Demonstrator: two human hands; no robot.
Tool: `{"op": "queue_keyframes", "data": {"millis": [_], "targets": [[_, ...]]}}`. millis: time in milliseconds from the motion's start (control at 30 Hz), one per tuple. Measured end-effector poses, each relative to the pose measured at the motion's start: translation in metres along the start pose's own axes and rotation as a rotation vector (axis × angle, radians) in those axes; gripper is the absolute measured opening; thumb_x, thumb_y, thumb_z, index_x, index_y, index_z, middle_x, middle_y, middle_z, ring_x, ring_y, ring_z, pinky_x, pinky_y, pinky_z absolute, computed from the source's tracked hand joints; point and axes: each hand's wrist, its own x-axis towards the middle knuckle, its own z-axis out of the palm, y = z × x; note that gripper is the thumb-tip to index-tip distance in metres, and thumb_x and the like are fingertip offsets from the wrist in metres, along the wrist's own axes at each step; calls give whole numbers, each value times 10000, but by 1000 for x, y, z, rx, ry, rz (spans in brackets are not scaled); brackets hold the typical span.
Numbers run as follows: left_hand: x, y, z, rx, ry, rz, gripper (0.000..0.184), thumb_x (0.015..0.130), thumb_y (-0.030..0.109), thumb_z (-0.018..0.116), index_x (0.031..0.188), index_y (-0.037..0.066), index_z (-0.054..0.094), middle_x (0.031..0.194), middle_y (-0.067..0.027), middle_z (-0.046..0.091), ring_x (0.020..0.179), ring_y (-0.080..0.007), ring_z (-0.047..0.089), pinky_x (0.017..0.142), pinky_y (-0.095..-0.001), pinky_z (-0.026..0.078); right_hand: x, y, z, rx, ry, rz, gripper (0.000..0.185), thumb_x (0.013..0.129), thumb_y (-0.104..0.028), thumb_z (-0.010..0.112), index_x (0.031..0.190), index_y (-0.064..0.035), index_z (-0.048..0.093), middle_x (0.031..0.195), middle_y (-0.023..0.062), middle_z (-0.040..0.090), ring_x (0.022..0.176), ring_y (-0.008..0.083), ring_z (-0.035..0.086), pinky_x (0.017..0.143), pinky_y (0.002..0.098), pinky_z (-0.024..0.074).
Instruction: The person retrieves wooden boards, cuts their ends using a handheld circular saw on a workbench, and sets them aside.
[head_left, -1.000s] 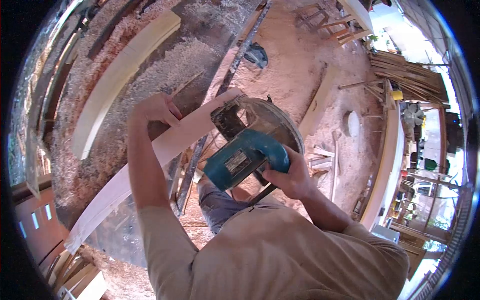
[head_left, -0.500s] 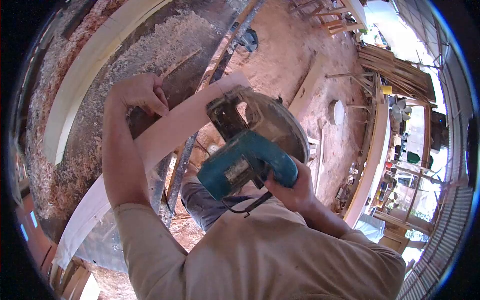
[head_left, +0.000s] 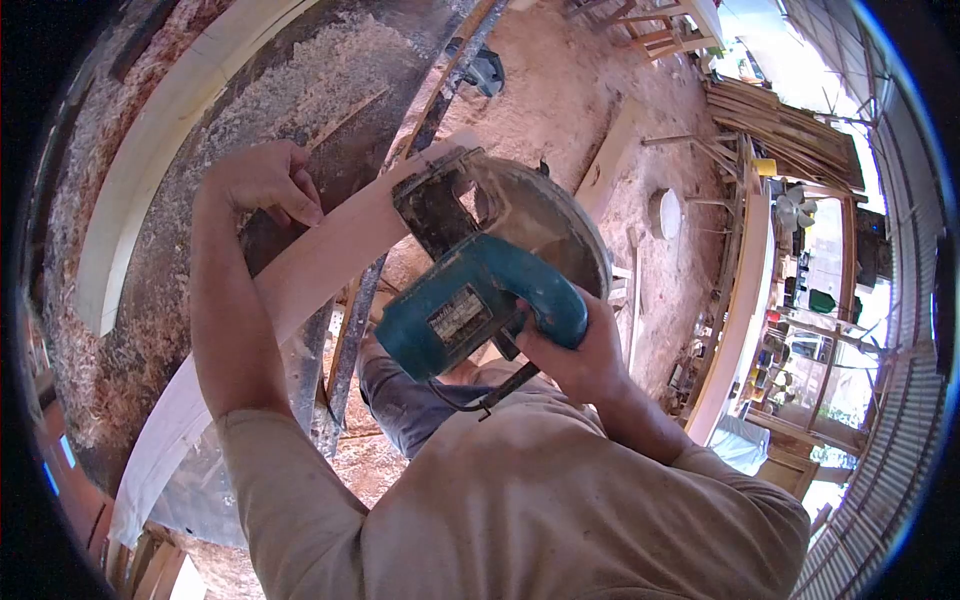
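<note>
My right hand (head_left: 572,345) is wrapped round the rear handle of a teal circular saw (head_left: 465,305). The saw's dark base plate lies over the far end of a long, curved pale board (head_left: 330,250). My left hand (head_left: 265,187) is at the board's far edge, its fingers curled, with the fingertips at the wood; whether they press on it or grip it is hard to tell. The board runs under my left forearm towards the lower left. The saw's blade is hidden by its dusty guard.
A second curved board (head_left: 150,180) lies on the sawdust-covered work surface (head_left: 310,90). Metal bars (head_left: 430,100) cross beside it. A dark tool (head_left: 484,74) and a round pale block (head_left: 664,213) are on the dusty floor. Stacked planks (head_left: 780,125) stand at the upper right.
The view has shifted, so the surroundings sit further left. My right hand and the saw have moved slightly back from the board's far end. My left hand keeps its curled pose at the board.
</note>
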Motion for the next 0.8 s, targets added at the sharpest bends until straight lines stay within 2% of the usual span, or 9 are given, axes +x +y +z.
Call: {"op": "queue_keyframes", "data": {"millis": [67,167,200,267,433,800], "targets": [[0,1,0,-7,-2,-3,421,612,111,846,922,-22,594,863,-102,712,775,-185,694,593,-316,569,-4,1,0,18,18,-17,245,781,-103,699,998,-19,622,816,43,636,770,107,566,709,307,484],[-1,5,3,32,19,-9,417,609,112,848,915,-19,596,857,-101,713,767,-184,693,588,-313,565,-4,2,-3,-40,-4,-43,246,776,-101,695,994,-18,619,813,50,634,769,106,565,708,309,485],[-2,6,3,65,61,-8,411,608,114,849,905,-17,599,851,-99,713,759,-183,692,586,-311,563,-3,3,-4,-39,2,-43,246,776,-101,695,994,-18,619,813,50,634,769,106,565,708,309,485],[0,4,3,42,50,-10,394,607,113,849,889,-14,606,843,-98,713,750,-181,690,585,-310,562,-1,5,-4,-53,-11,-38,251,763,-35,715,987,-5,605,810,-3,606,747,67,553,678,251,470],[1,1,2,-29,31,-13,354,599,118,852,848,-3,631,823,-96,711,729,-177,687,584,-309,563,1,3,0,-24,-8,-25,221,769,-30,699,967,-11,600,805,-3,604,752,66,552,680,252,471],[0,3,0,64,25,-2,420,576,156,875,886,-19,652,816,-95,706,739,-185,690,601,-309,576,5,0,4,-26,26,-55,198,780,-35,695,955,-17,605,811,0,606,745,63,547,675,244,467]]}}
